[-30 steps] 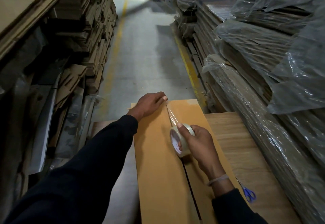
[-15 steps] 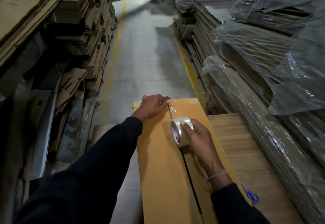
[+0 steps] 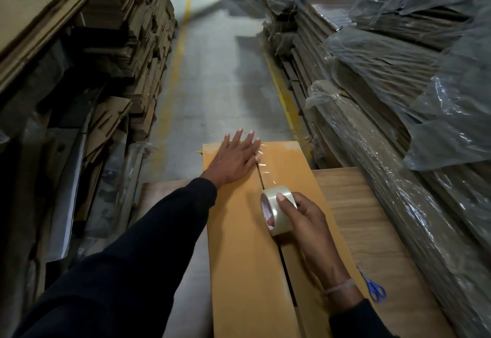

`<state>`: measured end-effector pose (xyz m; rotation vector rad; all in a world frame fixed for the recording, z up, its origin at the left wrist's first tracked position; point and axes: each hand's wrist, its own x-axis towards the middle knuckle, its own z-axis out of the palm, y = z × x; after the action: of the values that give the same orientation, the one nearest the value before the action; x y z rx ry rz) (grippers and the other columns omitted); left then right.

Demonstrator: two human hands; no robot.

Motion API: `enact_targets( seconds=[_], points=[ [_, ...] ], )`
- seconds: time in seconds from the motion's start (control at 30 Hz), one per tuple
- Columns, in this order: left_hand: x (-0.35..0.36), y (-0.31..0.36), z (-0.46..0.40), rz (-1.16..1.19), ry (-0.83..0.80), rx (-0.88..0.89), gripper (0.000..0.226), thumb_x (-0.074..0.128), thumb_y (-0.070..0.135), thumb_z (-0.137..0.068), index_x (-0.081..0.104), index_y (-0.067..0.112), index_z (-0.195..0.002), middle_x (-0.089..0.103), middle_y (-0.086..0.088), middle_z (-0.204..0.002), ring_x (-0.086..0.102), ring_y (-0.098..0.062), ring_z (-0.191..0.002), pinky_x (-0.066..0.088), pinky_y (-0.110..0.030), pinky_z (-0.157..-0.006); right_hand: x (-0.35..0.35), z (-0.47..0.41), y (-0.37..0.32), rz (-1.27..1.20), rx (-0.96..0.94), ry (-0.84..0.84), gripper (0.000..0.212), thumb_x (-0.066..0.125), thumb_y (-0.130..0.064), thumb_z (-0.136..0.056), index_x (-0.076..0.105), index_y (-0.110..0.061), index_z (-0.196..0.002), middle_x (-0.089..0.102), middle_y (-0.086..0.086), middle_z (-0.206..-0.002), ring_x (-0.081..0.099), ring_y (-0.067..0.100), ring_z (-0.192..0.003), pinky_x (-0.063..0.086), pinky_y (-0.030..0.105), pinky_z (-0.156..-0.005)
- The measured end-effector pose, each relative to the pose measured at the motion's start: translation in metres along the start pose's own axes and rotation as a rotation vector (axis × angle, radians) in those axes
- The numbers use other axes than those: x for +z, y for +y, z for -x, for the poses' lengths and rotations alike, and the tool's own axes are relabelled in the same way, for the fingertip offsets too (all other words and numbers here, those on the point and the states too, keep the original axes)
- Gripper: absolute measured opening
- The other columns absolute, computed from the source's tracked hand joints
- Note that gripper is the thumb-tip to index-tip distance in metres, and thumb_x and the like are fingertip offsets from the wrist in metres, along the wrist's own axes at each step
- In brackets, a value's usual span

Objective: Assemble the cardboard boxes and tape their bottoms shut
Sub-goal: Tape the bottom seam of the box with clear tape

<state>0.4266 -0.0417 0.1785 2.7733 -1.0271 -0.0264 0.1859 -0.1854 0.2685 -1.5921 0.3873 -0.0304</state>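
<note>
Cardboard box (image 3: 239, 231) cut off below; left hand (image 3: 235, 158) flat, right hand (image 3: 305, 220) gripping tape roll (image 3: 276, 208).

The box (image 3: 239, 244) is cut off by the bottom edge of the picture. The right hand (image 3: 305, 223) hides part of the tape roll (image 3: 276, 210). The scissors (image 3: 374, 288) at the bench's (image 3: 372, 218) right edge show only blue handles. The red print inside the roll is too small to read.

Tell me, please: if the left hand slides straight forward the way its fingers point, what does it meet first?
Probably nothing solid. The left hand lies flat on the box, fingertips already over its far edge. Beyond that appears only open floor, though depth is hard to judge.
</note>
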Motion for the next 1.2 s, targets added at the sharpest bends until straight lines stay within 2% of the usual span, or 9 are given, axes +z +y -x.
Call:
enact_targets(
  seconds=[0.1,0.23,0.33,0.43,0.6,0.83,0.93,1.07,1.2],
  points=[
    [0.005,0.003,0.016,0.069,-0.010,0.160,0.071,0.003,0.060,-0.106,0.015,0.025,-0.167,0.004,0.000,-0.174,-0.009,-0.023,-0.161,-0.006,-0.044,-0.131,-0.006,0.008,0.006,-0.017,-0.005,-0.035,0.026,0.054,-0.023,-0.110,0.073,-0.007,-0.103,0.074,0.004,-0.084,0.066,0.012,-0.076,0.050,0.023,-0.070],
    [0.006,0.005,0.023,0.102,-0.032,0.152,0.065,0.012,0.050,-0.110,0.020,0.021,-0.167,0.011,0.000,-0.175,-0.001,-0.021,-0.163,0.002,-0.044,-0.132,-0.002,0.018,0.010,0.124,-0.032,0.013,0.040,0.056,-0.037,-0.110,0.072,-0.008,-0.088,0.072,0.015,-0.080,0.063,0.018,-0.071,0.049,0.031,-0.068],
    [0.003,0.009,0.024,0.090,-0.029,0.139,0.067,0.010,0.051,-0.109,0.020,0.021,-0.167,0.012,0.000,-0.175,0.000,-0.021,-0.163,0.005,-0.045,-0.132,0.000,0.030,0.004,0.166,0.014,0.045,0.050,0.057,-0.036,-0.108,0.069,-0.008,-0.068,0.069,0.012,-0.061,0.062,0.019,-0.053,0.049,0.020,-0.052],
    [0.002,0.014,0.031,0.143,-0.018,0.144,0.067,0.008,0.053,-0.109,0.018,0.021,-0.167,0.009,0.001,-0.175,-0.003,-0.020,-0.162,0.001,-0.042,-0.132,-0.002,0.039,0.003,0.152,0.042,0.040,0.047,0.058,-0.038,-0.108,0.071,-0.004,-0.077,0.072,0.013,-0.065,0.065,0.019,-0.055,0.051,0.021,-0.053],
    [0.006,0.023,0.054,0.235,-0.003,0.172,0.070,0.006,0.058,-0.109,0.013,0.021,-0.168,0.003,0.003,-0.176,-0.006,-0.015,-0.162,0.000,-0.037,-0.132,-0.011,0.050,0.006,0.131,0.058,0.017,0.018,0.061,-0.022,-0.105,0.075,-0.013,-0.099,0.078,0.007,-0.081,0.073,0.020,-0.072,0.056,0.030,-0.065],
    [0.004,0.038,0.076,0.235,-0.002,0.234,0.072,0.006,0.058,-0.109,0.014,0.016,-0.167,0.005,-0.002,-0.176,-0.004,-0.013,-0.162,-0.003,-0.034,-0.132,-0.008,0.045,-0.002,0.188,0.082,0.042,0.025,0.061,-0.028,-0.106,0.074,-0.009,-0.096,0.078,0.009,-0.075,0.076,0.027,-0.070,0.063,0.042,-0.073],
    [0.006,0.039,0.076,0.168,-0.022,0.263,0.070,0.007,0.054,-0.110,0.014,0.015,-0.167,0.006,-0.003,-0.175,-0.002,-0.014,-0.163,-0.002,-0.034,-0.132,-0.008,0.045,0.000,0.167,0.080,0.054,0.027,0.062,-0.030,-0.105,0.074,-0.009,-0.094,0.078,0.010,-0.075,0.075,0.024,-0.067,0.062,0.041,-0.072],
    [0.009,0.040,0.076,0.067,-0.050,0.264,0.071,0.003,0.055,-0.108,0.011,0.016,-0.167,0.005,-0.004,-0.175,-0.003,-0.016,-0.162,0.000,-0.038,-0.132,-0.010,0.055,0.007,0.136,0.076,0.012,0.015,0.064,-0.027,-0.104,0.076,-0.017,-0.103,0.079,0.007,-0.084,0.076,0.023,-0.080,0.060,0.043,-0.074],
    [0.009,0.042,0.075,0.028,-0.068,0.255,0.077,-0.001,0.058,-0.105,0.011,0.015,-0.167,0.005,-0.005,-0.175,-0.002,-0.017,-0.163,-0.001,-0.036,-0.132,-0.017,0.068,0.016,0.213,-0.007,0.029,0.018,0.063,-0.030,-0.105,0.077,-0.022,-0.096,0.078,-0.002,-0.084,0.072,0.012,-0.078,0.054,0.023,-0.069]
  ],
)
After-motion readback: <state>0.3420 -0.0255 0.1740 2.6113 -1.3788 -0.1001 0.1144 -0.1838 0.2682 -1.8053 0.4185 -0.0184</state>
